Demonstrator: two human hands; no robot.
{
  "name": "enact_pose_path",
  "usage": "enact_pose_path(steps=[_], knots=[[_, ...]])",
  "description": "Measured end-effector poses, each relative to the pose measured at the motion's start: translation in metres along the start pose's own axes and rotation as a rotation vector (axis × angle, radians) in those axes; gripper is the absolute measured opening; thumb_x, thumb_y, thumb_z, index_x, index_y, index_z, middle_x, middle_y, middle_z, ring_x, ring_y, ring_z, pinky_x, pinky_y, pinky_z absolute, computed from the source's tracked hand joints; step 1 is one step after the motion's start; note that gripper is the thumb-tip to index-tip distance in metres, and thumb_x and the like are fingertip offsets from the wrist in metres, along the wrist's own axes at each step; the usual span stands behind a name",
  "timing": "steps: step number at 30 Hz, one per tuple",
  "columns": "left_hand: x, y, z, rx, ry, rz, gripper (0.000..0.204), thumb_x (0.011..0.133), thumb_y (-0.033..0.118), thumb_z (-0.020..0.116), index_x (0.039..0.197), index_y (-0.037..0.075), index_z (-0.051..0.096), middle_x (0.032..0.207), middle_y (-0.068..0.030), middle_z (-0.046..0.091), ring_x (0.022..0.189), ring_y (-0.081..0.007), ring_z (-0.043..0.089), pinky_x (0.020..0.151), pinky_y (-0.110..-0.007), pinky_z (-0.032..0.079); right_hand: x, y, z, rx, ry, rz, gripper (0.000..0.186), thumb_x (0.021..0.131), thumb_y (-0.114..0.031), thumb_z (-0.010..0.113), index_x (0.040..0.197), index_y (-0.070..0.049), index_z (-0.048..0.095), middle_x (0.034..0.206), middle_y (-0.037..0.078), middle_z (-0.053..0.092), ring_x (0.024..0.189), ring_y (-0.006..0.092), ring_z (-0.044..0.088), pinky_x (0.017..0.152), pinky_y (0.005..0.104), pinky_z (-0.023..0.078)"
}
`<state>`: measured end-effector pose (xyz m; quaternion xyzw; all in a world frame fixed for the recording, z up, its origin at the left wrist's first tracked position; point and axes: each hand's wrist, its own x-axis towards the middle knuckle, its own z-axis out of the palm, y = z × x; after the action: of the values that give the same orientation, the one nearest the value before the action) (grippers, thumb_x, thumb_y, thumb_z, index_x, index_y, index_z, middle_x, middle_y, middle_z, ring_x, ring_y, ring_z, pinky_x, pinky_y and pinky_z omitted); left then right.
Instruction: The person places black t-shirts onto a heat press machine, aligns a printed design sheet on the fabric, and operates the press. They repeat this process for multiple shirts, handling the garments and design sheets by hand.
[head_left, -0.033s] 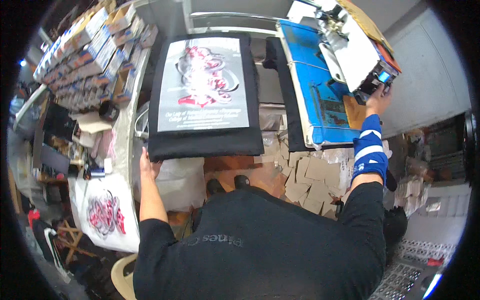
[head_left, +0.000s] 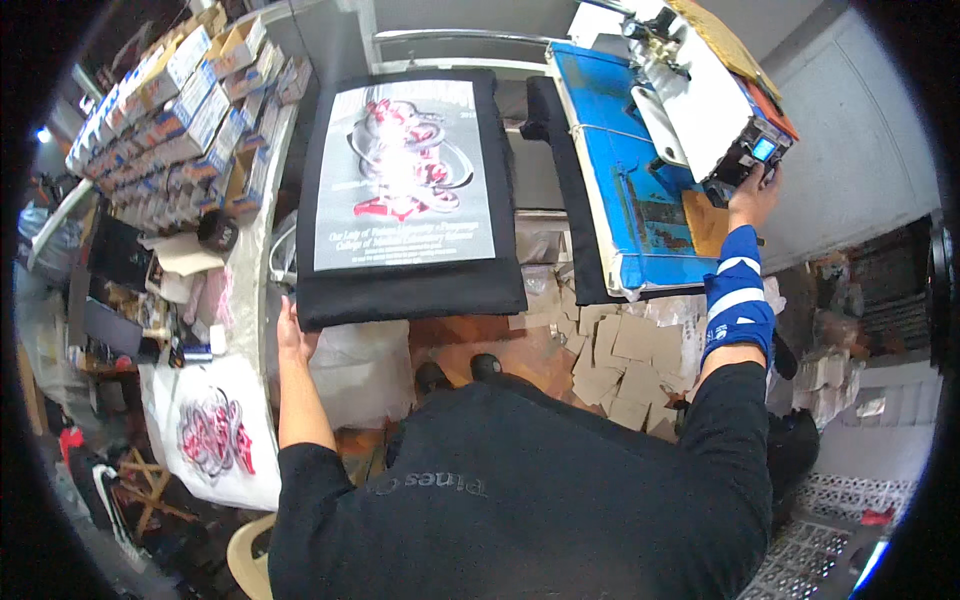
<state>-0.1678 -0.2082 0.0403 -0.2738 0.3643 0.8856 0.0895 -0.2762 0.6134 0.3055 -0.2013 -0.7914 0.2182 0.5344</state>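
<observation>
My left hand is at the near left corner of a flat bed covered in black cloth, its fingers stretched up along the edge and the thumb apart. On that cloth lies a grey printed sheet with a red and black swirling design and pale lettering. At the right, my right hand reaches up to a black control box with a small lit screen, fingers extended against its lower part. The box is on a heat press with a blue plate and a white body.
Stacked cartons fill the left shelf. Below them a white sheet bearing a similar red design hangs by a cluttered table. Cardboard pieces cover the floor under the press. A cream chair is at the lower left.
The view has shifted very slightly. Both hands stay at the same places, the left at the bed's corner and the right at the control box.
</observation>
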Motion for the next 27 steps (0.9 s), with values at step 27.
enact_pose_path(steps=[27], knots=[[-0.219,-0.037,0.130,0.049,0.062,0.898,0.030,0.103,0.029,0.059,0.114,0.001,0.065,0.106,-0.0078,0.070,0.092,-0.0202,0.068,0.083,-0.040,0.059,-0.109,-0.265,0.006,1.813,-1.194,0.522,0.043,0.102,-0.041,0.059,0.122,-0.004,0.065,0.121,0.015,0.069,0.112,0.0290,0.064,0.104,0.0456,0.046]])
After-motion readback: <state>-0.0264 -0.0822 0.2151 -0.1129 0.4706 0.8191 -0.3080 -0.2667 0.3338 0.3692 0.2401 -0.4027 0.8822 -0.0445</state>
